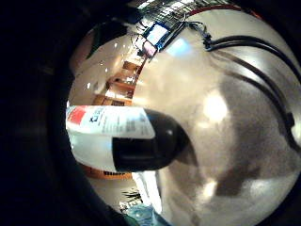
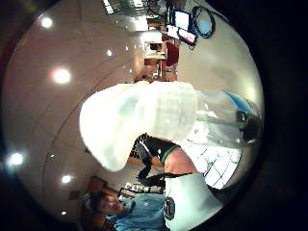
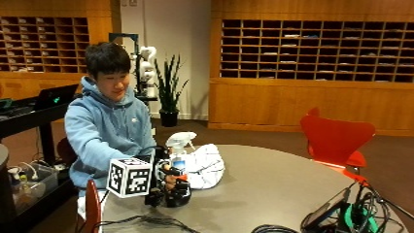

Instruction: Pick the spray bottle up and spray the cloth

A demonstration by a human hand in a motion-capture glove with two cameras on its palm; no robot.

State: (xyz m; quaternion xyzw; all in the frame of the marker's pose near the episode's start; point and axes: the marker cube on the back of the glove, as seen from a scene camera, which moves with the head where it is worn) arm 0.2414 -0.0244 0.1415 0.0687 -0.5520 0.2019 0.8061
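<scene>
At the near edge of the round table (image 3: 278,189), the person's gloved right hand (image 3: 169,187) grips the spray bottle (image 3: 178,155) round its body and holds it upright above the tabletop — its white trigger head (image 3: 181,140) sits at the top, nozzle turned toward the white cloth (image 3: 206,165). The cloth lies bunched on the table just beside the bottle, on the side away from the person. In the palm views the bottle runs close across the palm — a labelled clear body (image 1: 110,125) with a gloved finger (image 1: 150,146) wrapped over it, and the white head (image 2: 137,120) large in the thumb-side view.
</scene>
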